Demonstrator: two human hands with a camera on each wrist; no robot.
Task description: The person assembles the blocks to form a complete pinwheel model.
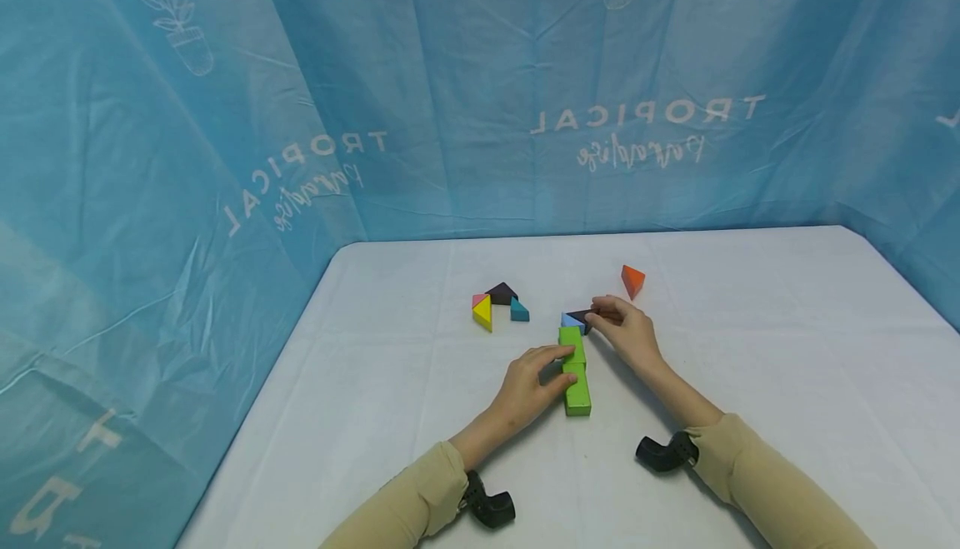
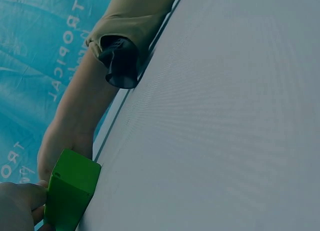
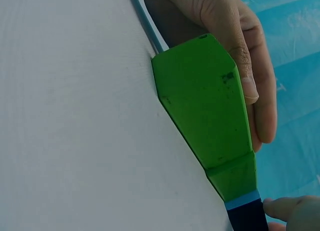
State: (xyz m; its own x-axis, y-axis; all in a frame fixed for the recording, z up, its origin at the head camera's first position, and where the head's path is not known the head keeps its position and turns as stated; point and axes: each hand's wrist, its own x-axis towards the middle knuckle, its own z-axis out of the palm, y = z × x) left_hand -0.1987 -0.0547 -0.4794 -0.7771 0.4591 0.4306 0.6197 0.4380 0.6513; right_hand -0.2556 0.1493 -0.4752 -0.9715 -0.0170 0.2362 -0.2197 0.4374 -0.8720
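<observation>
Two green blocks lie end to end on the white table, the near one [image 1: 577,391] and the far one [image 1: 572,344]. My left hand [image 1: 525,386] touches their left side, thumb at the near block and a finger at the far one. A light blue triangular block [image 1: 572,321] sits against the far green end. Beside it is a black triangular block [image 1: 582,316], its right corner pinched by my right hand [image 1: 628,332] between thumb and finger. In the right wrist view the right fingers [image 3: 290,208] meet the black block [image 3: 248,216] next to the blue strip.
Farther left stand a yellow block [image 1: 482,314], a pink block [image 1: 478,300], a second black triangular block [image 1: 502,293] and a teal block [image 1: 519,310]. An orange block [image 1: 633,281] lies beyond the right hand. A blue printed curtain [image 1: 480,116] hangs behind the table [image 1: 750,299].
</observation>
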